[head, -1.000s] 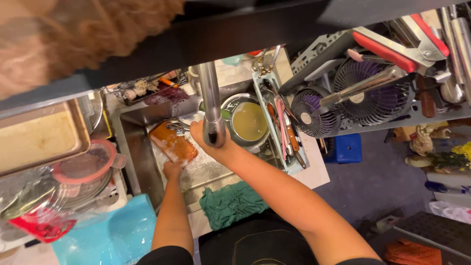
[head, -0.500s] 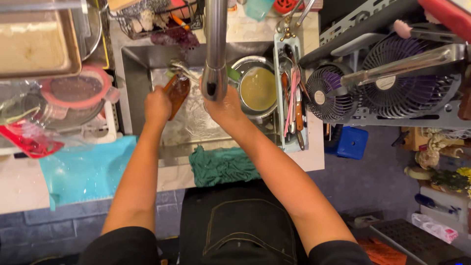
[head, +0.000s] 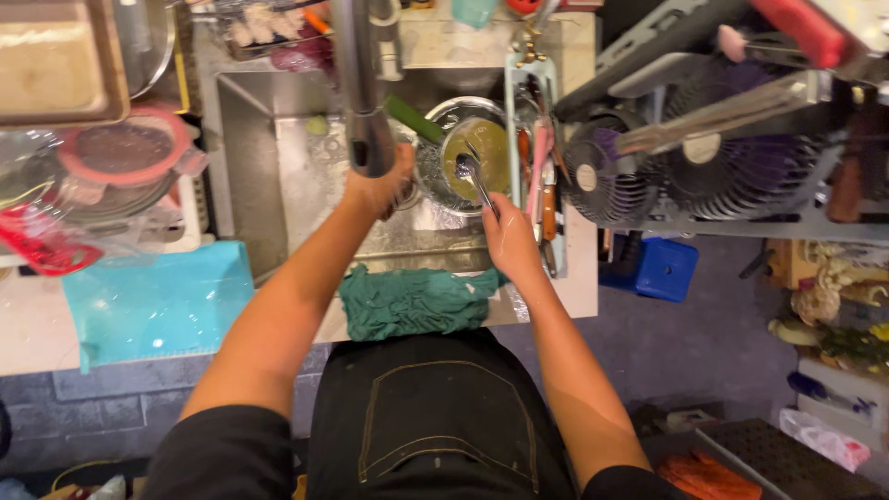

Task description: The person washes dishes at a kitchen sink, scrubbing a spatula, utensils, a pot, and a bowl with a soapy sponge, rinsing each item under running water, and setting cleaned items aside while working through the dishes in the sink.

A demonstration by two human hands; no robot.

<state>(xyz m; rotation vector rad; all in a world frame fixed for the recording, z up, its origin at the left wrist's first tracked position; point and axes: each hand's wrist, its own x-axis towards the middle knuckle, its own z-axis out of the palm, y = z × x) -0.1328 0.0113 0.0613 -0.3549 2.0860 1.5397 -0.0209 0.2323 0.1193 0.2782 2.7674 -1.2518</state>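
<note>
I look down into a steel sink (head: 269, 176). My left hand (head: 378, 185) reaches to the lower end of the grey faucet spout (head: 361, 102); the spout hides its fingers. My right hand (head: 507, 236) grips a long metal utensil (head: 474, 178) whose tip rests in a steel bowl (head: 443, 120) of yellowish liquid at the sink's right side. A green-handled item (head: 412, 118) leans beside the bowl.
A green cloth (head: 417, 301) hangs over the sink's front edge. A blue mat (head: 153, 301) and lidded containers (head: 120, 153) lie at the left. A narrow rack of knives (head: 542, 176) borders the sink on the right, with fans (head: 704, 167) on a shelf beyond.
My left hand has left the brown item at the sink's left and moved to the faucet. My right hand has moved right from under the faucet and now holds the utensil at the bowl.
</note>
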